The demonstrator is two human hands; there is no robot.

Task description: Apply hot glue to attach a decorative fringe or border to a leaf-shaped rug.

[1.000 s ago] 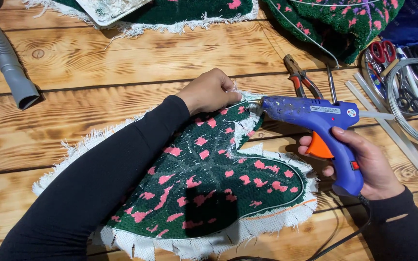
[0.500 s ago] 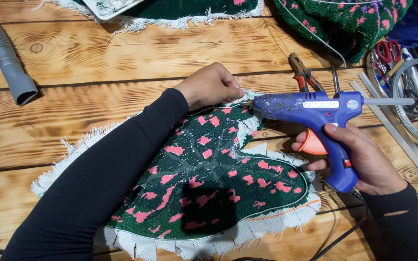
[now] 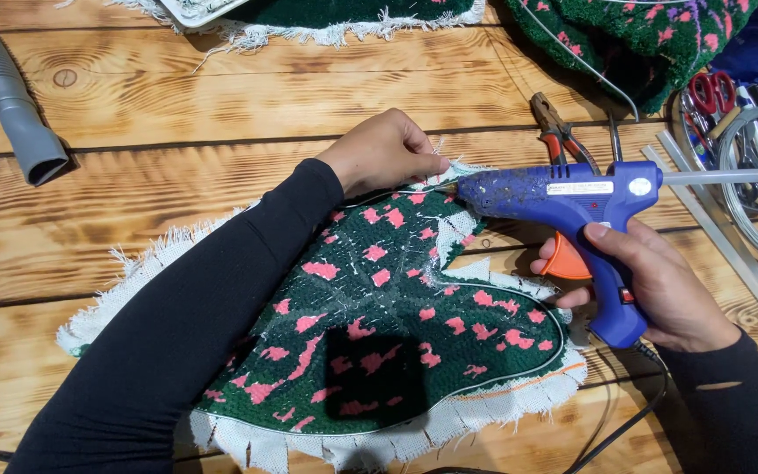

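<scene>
Green tufted rug piece [image 3: 396, 351] with pink flecks is lying face-down on the wooden surface [image 3: 221, 105], its frayed white backing fringe [image 3: 379, 443] nearest the camera. It is looking soft, floppy and light; best pinned flat near the working edge. The right hand [image 3: 660, 290] is gripping a blue glue gun [image 3: 572, 197], one finger on the orange trigger, nozzle pointing at the top edge. The left hand [image 3: 388, 154] is pinching that folded edge shut. Farther off, pliers [image 3: 554, 127], spare glue sticks [image 3: 712, 228] and scissors [image 3: 712, 92] are lying.
</scene>
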